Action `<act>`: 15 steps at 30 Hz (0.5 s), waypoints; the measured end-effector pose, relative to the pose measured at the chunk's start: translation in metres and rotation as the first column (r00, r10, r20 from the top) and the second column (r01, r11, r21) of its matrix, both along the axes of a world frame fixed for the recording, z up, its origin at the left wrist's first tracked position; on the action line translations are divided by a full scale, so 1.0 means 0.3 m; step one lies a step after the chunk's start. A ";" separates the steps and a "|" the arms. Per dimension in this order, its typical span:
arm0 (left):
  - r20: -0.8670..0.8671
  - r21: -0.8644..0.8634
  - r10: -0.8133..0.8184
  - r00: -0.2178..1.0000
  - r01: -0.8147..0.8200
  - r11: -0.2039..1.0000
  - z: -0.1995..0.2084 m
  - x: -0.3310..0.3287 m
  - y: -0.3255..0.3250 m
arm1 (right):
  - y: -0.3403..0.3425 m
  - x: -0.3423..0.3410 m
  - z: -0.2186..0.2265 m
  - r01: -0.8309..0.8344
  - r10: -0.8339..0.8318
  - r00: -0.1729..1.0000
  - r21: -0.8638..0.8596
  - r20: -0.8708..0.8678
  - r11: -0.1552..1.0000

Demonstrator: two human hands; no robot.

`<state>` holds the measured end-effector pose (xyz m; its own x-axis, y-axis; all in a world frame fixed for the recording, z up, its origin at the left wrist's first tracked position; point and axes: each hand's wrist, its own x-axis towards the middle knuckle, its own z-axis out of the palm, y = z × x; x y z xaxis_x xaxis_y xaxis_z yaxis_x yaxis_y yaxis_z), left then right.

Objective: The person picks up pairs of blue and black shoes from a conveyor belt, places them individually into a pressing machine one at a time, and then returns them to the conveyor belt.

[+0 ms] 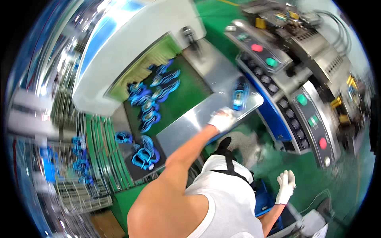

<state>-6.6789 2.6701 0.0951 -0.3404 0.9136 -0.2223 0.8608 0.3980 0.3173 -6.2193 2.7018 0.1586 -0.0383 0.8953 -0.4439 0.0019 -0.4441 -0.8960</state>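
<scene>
My left hand [223,119], in a white glove, is over the front edge of a shiny metal ledge [186,129]. Close by on the ledge's right end lies a blue and black shoe upper [239,98]; motion blur hides whether my fingers touch it, and how they are bent. Low on the right, my right hand [285,186], gloved too, hangs away from everything with its fingers stretched out and nothing in it. Beyond the ledge, several more blue shoe uppers [149,106] rest in rows on a green conveyor belt [184,93] that runs under a white machine hood.
Buttoned control panels [293,107] of a machine stand at the right, close to the ledge's end. The white hood [135,47] rises at the far left. Blue shoe pieces [145,154] sit on a dark shelf at left, beside a green roller rack [105,148]. A blue crate [262,198] stands near my right side.
</scene>
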 end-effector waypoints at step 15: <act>-0.028 0.187 0.976 0.216 -0.958 0.217 -0.234 -0.980 -1.183 | 0.123 -0.827 -0.037 -0.503 0.727 0.329 -0.541 0.602 0.675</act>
